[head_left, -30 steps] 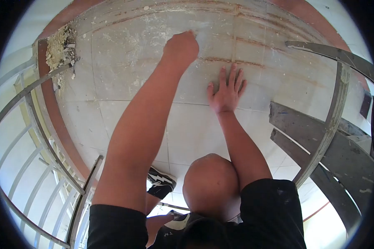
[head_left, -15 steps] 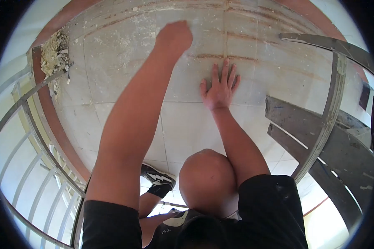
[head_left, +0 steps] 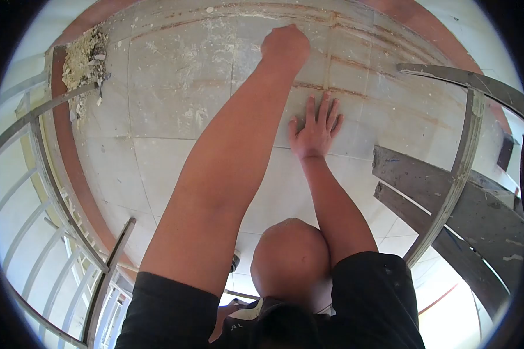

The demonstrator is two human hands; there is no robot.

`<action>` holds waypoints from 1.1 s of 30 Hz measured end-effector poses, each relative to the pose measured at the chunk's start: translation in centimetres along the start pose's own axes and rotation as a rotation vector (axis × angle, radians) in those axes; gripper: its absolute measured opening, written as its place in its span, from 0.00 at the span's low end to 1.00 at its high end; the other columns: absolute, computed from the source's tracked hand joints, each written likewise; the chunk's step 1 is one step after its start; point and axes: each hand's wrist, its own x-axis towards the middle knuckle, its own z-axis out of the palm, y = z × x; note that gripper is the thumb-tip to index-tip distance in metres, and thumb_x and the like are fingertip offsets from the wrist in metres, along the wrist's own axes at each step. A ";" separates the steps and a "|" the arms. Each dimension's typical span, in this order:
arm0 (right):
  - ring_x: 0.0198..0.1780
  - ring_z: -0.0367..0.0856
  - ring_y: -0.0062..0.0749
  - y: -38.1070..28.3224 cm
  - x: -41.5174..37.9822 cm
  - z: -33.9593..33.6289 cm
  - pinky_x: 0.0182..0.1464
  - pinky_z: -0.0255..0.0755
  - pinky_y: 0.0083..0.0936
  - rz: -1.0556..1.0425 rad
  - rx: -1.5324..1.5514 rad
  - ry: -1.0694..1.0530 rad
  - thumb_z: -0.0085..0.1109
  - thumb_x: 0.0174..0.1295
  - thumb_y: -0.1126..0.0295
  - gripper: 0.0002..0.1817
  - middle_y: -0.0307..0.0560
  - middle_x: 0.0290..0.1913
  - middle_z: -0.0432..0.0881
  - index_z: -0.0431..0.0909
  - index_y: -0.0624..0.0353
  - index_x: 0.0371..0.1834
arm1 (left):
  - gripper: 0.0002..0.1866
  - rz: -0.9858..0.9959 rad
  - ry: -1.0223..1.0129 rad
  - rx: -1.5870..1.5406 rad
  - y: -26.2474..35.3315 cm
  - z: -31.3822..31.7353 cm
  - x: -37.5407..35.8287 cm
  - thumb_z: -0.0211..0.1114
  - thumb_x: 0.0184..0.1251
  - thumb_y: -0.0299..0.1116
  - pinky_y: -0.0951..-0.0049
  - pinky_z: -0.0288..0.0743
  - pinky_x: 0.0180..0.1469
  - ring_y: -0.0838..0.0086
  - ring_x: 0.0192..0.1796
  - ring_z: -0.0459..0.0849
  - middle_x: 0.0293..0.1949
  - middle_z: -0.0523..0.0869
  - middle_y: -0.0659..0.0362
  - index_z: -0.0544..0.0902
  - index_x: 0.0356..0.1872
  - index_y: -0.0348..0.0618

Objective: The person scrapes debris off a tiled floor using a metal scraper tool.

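Note:
My left hand (head_left: 286,47) reaches far forward over the tiled floor (head_left: 174,110), curled closed with the knuckles up. Its fingers are mostly hidden from above, and what they hold, if anything, does not show. Around it the pale tiles carry rusty brown streaks (head_left: 355,67) and whitish smears (head_left: 201,72). Flat on the tiles, nearer to me, rests my right hand (head_left: 314,132), palm down with fingers spread, just below a brown-stained joint. My bent knee (head_left: 291,256) is between both arms.
At the far left, crumbly rubble (head_left: 84,61) lies against a reddish-brown border (head_left: 70,145). A metal railing (head_left: 38,145) curves along the left side. Grey, worn boards on a frame (head_left: 425,168) stand close on the right.
My left fist has moved to the right across the far tiles. My right hand stays planted on the floor; the whole view has shifted slightly.

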 end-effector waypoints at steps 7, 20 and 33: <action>0.78 0.38 0.55 0.1 -0.1 0.4 0.74 0.32 0.56 -0.026 -0.008 0.048 0.50 0.59 0.54 0.35 0.52 0.78 0.46 0.62 0.50 0.71 | 0.35 -0.407 0.005 -0.344 0.8 0.0 -11.6 0.54 0.59 0.45 0.57 0.77 0.53 0.50 0.50 0.84 0.48 0.83 0.39 0.66 0.67 0.38; 0.76 0.47 0.56 1.2 -0.3 1.6 0.73 0.37 0.54 -0.077 -0.034 0.184 0.53 0.58 0.56 0.33 0.54 0.75 0.54 0.65 0.51 0.70 | 0.34 -0.396 0.635 -0.173 -12.7 12.3 -25.4 0.60 0.60 0.47 0.48 0.42 0.73 0.50 0.75 0.47 0.73 0.53 0.49 0.64 0.66 0.44; 0.46 0.79 0.53 -9.4 3.2 -1.1 0.43 0.78 0.42 -0.306 -0.016 -0.098 0.57 0.59 0.66 0.27 0.55 0.43 0.71 0.69 0.43 0.65 | 0.37 -0.454 0.563 -0.143 -12.5 11.9 -25.6 0.60 0.58 0.49 0.51 0.39 0.75 0.53 0.76 0.46 0.73 0.54 0.49 0.62 0.67 0.45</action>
